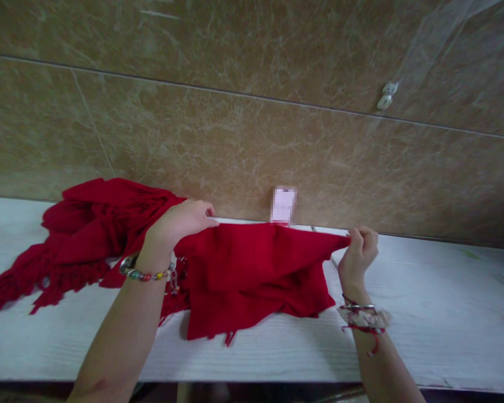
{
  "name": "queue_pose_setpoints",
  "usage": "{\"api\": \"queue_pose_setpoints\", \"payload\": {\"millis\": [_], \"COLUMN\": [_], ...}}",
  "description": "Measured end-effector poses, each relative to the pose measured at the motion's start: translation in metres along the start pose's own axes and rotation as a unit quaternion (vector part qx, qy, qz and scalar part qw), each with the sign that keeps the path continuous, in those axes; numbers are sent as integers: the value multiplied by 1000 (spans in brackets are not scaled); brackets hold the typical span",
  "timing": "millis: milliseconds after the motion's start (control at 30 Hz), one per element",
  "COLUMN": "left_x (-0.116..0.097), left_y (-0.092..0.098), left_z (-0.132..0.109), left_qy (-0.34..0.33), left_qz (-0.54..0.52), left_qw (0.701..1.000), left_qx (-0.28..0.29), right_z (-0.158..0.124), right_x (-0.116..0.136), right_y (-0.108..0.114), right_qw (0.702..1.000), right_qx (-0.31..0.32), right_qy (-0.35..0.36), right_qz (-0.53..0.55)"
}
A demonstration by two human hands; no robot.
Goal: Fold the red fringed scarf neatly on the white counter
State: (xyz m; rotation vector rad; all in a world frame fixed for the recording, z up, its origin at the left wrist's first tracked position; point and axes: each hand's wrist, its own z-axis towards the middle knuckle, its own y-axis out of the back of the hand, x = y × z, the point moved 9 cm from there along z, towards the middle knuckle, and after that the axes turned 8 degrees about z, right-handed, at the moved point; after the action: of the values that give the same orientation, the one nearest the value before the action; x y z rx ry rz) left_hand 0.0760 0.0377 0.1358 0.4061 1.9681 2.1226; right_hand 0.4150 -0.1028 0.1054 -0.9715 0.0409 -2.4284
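Taking clock positions from the middle of the spread red cloth [252, 268], which lies on the white bench [437, 313], I find the right hand [359, 252] between 2 and 3 o'clock, with thumb and fingertips clamped on the upper corner. The left hand [180, 221] is at 10 o'clock, over the opposite end of the same edge; its fingers curl, but I cannot tell whether they pinch the fabric or only rest on it. The step in hand appears to be straightening this edge between the 2 hands. In my judgement, good practice calls for a firm left anchor and a gentle, level right pull toward 3 o'clock, as a slanting pull would likely deepen the loose folds noted at 4 o'clock. The fringe at 7 o'clock pokes out unevenly and merits smoothing. A bunched red heap [105, 224] lies between 9 and 10 o'clock; the left forearm hides whether it joins the spread part, so I advise against tugging hard from that side. A pale pink rectangle [283, 206] stands at 1 o'clock, against the tiled wall [193, 134] and just behind the edge, and could be knocked by a careless lift.
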Motion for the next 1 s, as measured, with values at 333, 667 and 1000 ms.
{"api": "queue_pose_setpoints", "payload": {"millis": [333,667,1000], "left_x": [-63,-82,-86], "left_y": [-44,-42,-37], "left_z": [2,10,7], "left_qy": [-133,-196,-189], "left_qz": [35,15,19], "left_qw": [980,979,981], "left_qx": [143,57,46], "right_z": [-78,-90,-97], "right_x": [14,18,13], "right_y": [-92,-98,-101], "right_qw": [863,846,829], "right_qx": [492,511,538], "right_qy": [108,144,142], "right_qz": [-34,-48,-67]}}
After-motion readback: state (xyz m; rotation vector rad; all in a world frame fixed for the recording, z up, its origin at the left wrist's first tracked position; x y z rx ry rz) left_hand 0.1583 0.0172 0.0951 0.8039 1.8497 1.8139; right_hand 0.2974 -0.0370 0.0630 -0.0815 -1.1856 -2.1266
